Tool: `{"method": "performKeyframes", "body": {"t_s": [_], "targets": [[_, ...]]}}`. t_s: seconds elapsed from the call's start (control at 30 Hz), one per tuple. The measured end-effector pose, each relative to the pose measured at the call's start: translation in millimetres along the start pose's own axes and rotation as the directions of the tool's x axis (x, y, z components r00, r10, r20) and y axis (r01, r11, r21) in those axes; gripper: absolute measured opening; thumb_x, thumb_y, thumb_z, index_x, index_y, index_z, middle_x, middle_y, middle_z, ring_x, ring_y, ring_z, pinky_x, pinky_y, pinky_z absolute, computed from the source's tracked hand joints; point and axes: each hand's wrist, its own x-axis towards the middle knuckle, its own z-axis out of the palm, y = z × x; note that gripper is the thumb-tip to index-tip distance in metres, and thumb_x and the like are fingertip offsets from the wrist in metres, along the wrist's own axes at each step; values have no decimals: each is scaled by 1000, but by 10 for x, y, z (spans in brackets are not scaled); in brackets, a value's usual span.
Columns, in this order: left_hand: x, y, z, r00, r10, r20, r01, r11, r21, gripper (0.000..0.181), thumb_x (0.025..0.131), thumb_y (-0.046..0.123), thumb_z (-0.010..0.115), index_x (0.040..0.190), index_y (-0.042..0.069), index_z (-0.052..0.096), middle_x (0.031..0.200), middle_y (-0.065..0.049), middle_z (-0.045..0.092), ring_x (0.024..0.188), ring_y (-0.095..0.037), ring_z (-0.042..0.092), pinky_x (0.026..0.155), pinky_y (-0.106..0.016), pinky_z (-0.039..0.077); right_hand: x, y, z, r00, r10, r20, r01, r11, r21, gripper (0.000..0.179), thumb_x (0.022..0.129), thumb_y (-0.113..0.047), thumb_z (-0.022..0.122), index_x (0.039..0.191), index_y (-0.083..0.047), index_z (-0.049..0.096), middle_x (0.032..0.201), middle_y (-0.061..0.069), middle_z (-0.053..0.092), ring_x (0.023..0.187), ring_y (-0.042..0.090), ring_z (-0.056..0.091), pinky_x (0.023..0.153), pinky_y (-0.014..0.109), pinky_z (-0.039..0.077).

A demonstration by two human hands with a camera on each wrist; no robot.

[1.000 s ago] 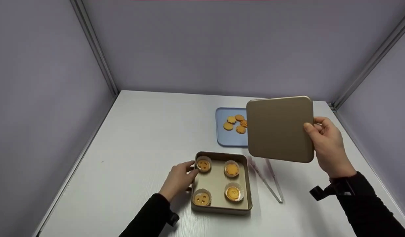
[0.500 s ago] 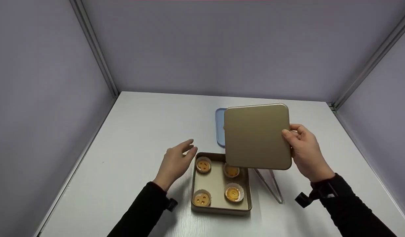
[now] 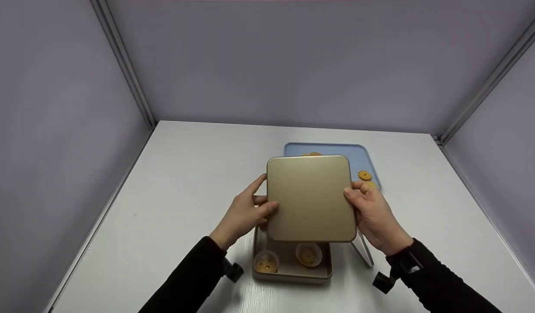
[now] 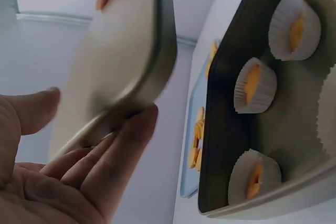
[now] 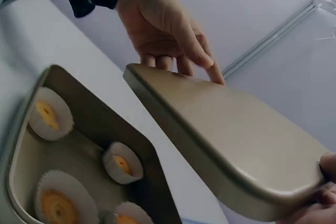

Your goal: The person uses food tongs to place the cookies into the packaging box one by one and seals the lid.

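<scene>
A gold tin lid (image 3: 310, 200) is tilted up above the matching square tin (image 3: 293, 279), covering its far half in the head view. My right hand (image 3: 373, 217) grips the lid's right edge, thumb on the face and fingers behind. At the left edge is my left hand (image 3: 243, 213); its fingers (image 4: 121, 161) touch the lid's rim, and its thumb (image 4: 39, 111) stands out over the face. Inside the tin sit several white paper cups with cookies, including a near-left cup (image 3: 266, 262) and a near-right cup (image 3: 309, 255).
Behind the lid, a blue tray (image 3: 356, 152) carries several cookies, one a flower-shaped cookie (image 3: 364, 175). Tongs (image 3: 365, 252) lie right of the tin, mostly hidden by the lid and right hand. Grey walls surround the white table (image 3: 184, 182).
My right hand has brought the lid left and down, over the tin. My left hand has left the tin's side and come up to the lid's left edge.
</scene>
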Motion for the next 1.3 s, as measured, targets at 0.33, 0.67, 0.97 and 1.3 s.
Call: {"method": "performKeyframes", "body": {"t_s": [0.33, 0.67, 0.97, 1.3], "targets": [[-176, -127, 16, 999, 20, -32, -14, 985, 169, 87, 92, 17, 78, 162, 9, 27, 104, -18, 75, 76, -21, 75, 55, -35, 61, -124, 166, -23, 987, 142, 77, -100, 912, -397, 35, 108, -30, 53, 122, 1, 44, 93, 6, 72, 75, 20, 69, 65, 33, 57], [-356, -262, 92, 997, 54, -53, -28, 914, 406, 84, 93, 25, 76, 159, 1, 30, 88, 0, 66, 68, -9, 66, 60, -27, 57, -242, 366, -43, 975, 188, 119, -66, 756, -651, 37, 107, -38, 53, 114, -2, 47, 56, 9, 60, 42, 17, 56, 43, 38, 52], [-401, -387, 163, 993, 88, -80, -28, 826, 563, 79, 92, 28, 77, 154, -2, 39, 102, -5, 61, 93, -25, 61, 83, -42, 53, -272, 521, -56, 962, 237, 137, -93, 751, -653, 35, 108, -37, 53, 109, -2, 44, 59, 6, 61, 43, 15, 56, 42, 29, 48], [-414, -470, 231, 988, 119, -95, -30, 763, 645, 81, 91, 27, 78, 156, 1, 37, 108, -11, 60, 85, -22, 61, 74, -43, 55, -271, 641, -71, 964, 232, 132, -76, 711, -699, 33, 107, -35, 53, 104, -3, 46, 60, 7, 63, 39, 13, 53, 40, 41, 51]]}}
